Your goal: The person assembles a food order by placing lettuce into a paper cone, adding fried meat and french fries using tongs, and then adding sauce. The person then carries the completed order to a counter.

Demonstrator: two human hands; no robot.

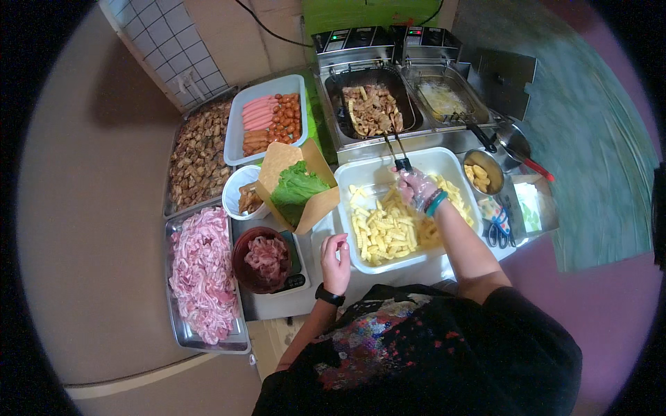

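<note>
My right hand (418, 186), in a clear plastic glove, grips the black handle of a fryer basket (373, 109) that holds browned pieces in the left fryer well. Below that hand lies a white tub (347, 182) filled with pale crinkle-cut fries (388, 229). My left hand (336, 262), bare with a black watch at the wrist, rests against the tub's near left edge. Its fingers are curled and hold nothing.
A paper box with lettuce (297, 186) stands left of the tub. A dark bowl of raw meat (263, 258) sits on a scale. Trays of raw meat (201, 277), cooked chunks (198, 156) and sausages (267, 119) lie left. A second fryer well (442, 97), a metal cup (480, 175) and scissors (497, 232) are right.
</note>
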